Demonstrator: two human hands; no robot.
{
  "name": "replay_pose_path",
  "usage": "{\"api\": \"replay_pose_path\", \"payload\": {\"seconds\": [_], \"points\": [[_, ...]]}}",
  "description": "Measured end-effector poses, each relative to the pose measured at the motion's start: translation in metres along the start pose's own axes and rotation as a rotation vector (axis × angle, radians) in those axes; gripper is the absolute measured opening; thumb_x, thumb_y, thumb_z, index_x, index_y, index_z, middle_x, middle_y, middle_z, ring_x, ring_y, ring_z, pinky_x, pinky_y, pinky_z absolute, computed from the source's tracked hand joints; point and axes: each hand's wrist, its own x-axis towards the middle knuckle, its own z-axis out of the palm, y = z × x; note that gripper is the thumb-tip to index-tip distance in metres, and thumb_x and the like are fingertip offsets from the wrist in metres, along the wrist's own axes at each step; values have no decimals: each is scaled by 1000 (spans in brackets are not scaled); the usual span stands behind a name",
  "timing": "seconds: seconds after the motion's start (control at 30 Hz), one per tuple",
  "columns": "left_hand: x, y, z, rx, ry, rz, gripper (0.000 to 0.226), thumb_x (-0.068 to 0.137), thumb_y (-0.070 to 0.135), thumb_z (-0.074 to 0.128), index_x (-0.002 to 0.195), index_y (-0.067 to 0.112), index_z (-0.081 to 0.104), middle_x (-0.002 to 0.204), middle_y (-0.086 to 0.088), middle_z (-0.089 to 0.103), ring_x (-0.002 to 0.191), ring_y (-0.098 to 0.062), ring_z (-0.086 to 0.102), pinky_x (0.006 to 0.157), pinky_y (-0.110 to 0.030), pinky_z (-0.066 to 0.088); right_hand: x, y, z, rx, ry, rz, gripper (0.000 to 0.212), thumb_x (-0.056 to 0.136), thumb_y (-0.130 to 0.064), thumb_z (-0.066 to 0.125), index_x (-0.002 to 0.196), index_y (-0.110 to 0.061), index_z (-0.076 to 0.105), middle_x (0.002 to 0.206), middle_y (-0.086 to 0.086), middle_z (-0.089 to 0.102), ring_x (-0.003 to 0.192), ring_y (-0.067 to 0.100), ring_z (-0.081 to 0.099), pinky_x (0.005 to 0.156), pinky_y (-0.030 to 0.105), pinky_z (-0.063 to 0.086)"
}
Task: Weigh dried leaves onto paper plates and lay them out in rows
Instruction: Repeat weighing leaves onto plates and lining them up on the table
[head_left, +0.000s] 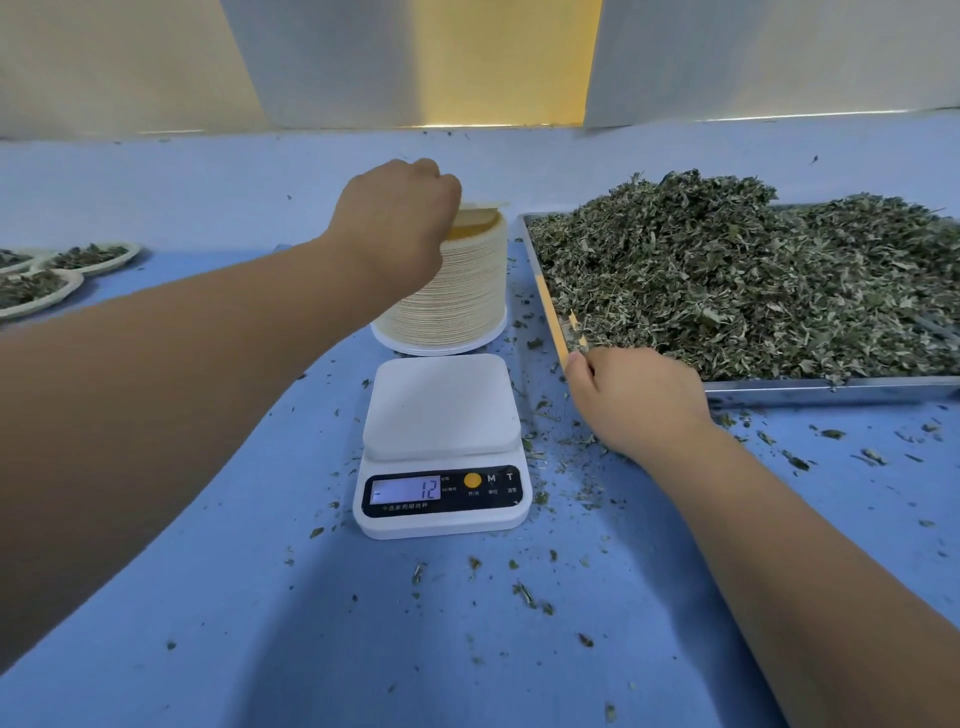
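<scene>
A tall stack of paper plates (457, 296) stands behind the white scale (441, 447). My left hand (400, 218) reaches over the stack and its curled fingers grip the top plate (480, 214), which is tilted up off the pile. The scale's platform is bare and its display reads 12. A heap of dried leaves (727, 280) fills a metal tray (831, 385) on the right. My right hand (639, 400) lies curled over the tray's near left corner; what its fingers hold is hidden. Filled plates (93, 257) sit at the far left.
The blue table cover (260, 597) is strewn with leaf crumbs around the scale and in front of the tray. A white and yellow wall (415, 62) rises right behind the table's back edge.
</scene>
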Motion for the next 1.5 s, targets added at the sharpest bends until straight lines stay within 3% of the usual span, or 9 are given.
{"api": "replay_pose_path", "payload": {"seconds": [0.23,0.33,0.47,0.57,0.67,0.8,1.0,1.37,1.5], "points": [[-34,-10,18,-412,219,-294,28,87,-4,46,95,0,72,107,-17,59,100,-36,55,77,-36,40,-2,-2,-3,-19,-30,24,52,105,-43,27,73,-16,56,57,0,54,50,19,50,49,27,27],[-64,-3,22,-636,432,-373,30,86,-5,52,91,8,79,104,-8,55,104,-26,54,84,-29,42,-3,-3,-6,74,31,37,33,103,-41,36,116,-16,53,79,0,62,67,20,55,56,31,35],[-111,8,33,-877,484,-422,32,82,-10,63,92,15,80,93,6,46,84,-1,49,74,-10,38,-8,-5,-10,370,137,-21,67,97,-34,57,153,-17,24,121,11,61,112,33,54,84,45,47],[-139,13,42,-979,436,-439,34,82,-9,68,93,21,79,95,-1,51,86,4,49,74,-9,36,-13,-19,-15,464,99,-121,80,89,-32,69,153,-30,21,131,9,61,119,32,57,91,46,50],[-152,12,50,-1027,382,-503,40,83,-11,70,94,27,76,94,2,52,83,0,51,73,-11,38,-18,-34,-17,469,95,-259,71,83,-15,69,144,-35,39,120,1,66,104,29,63,82,43,54],[-153,4,53,-1091,359,-543,39,85,-6,74,104,28,74,98,1,61,83,6,60,80,-8,46,-23,-44,-14,569,193,-295,53,82,3,69,132,-14,63,130,9,67,113,34,66,94,52,56],[-160,-8,65,-1306,194,-729,43,82,-5,77,101,34,71,84,8,71,80,-5,67,85,-20,57,-25,-41,-8,486,71,-325,50,89,7,57,134,-15,63,137,9,63,114,33,66,98,40,53],[-160,-10,73,-1296,121,-871,38,91,-3,51,95,29,70,87,10,76,78,2,70,73,-12,54,-25,-37,-19,335,5,-286,70,78,22,45,134,-15,64,150,-1,52,137,25,51,113,46,42],[-159,-8,74,-1339,117,-987,31,94,6,47,97,17,76,93,3,77,77,-3,73,83,-27,59,-24,-40,-21,277,85,-217,69,78,18,46,134,-18,63,135,6,65,120,33,61,95,49,52]]}}
